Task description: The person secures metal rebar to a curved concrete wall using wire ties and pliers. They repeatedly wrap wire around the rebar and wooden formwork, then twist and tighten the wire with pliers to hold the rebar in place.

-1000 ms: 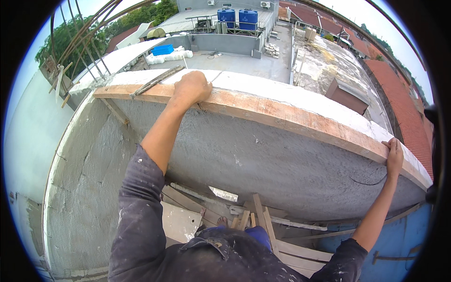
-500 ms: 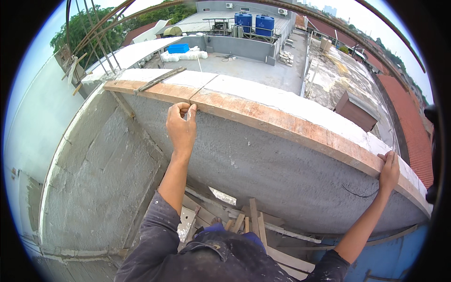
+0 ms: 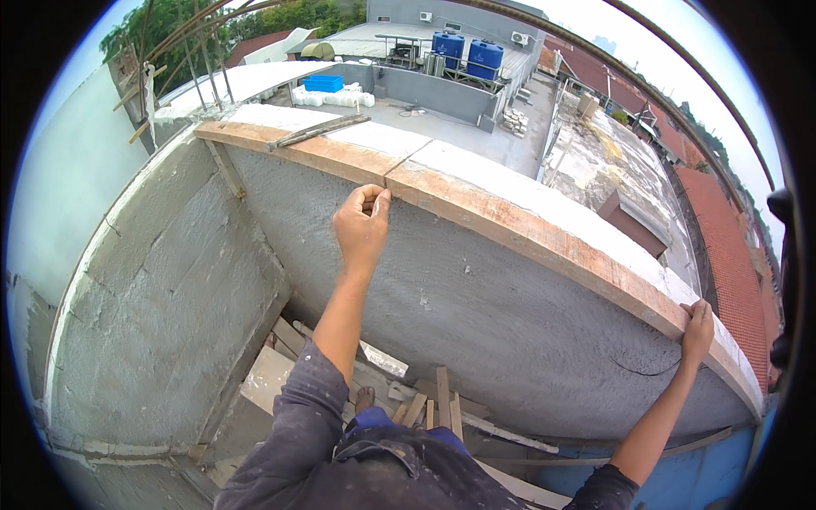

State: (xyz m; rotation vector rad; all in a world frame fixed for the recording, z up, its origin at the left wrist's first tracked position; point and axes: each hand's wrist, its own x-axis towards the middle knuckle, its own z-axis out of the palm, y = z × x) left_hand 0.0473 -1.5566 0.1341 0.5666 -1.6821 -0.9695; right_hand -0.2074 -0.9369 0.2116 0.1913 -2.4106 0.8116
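A long wooden board (image 3: 527, 235) runs along the top edge of the grey plastered wall (image 3: 442, 272). Over the board and the white wall top crosses a thin dark wire (image 3: 410, 160). My left hand (image 3: 362, 228) is closed in a pinch at the wire's near end, just below the board's edge. Farther right, my right hand (image 3: 699, 331) wraps over the board, fingers on its top. A second thin wire (image 3: 646, 372) curves against the wall beside that hand. Left of my pinch, a narrow grey wooden strip (image 3: 319, 132) lies across the board and wall top.
Steel rods (image 3: 200, 59) stand at the far left corner, and more arch overhead. A plastered side wall (image 3: 161, 297) bounds my left. Loose timber pieces (image 3: 442, 395) lie below by my feet. Beyond the wall are a lower roof with blue tanks (image 3: 484, 58) and red tiled roofs (image 3: 722, 229).
The view has shifted, so the board and my left hand appear farther right. My left hand still pinches at the wire, and my right hand stays on the board.
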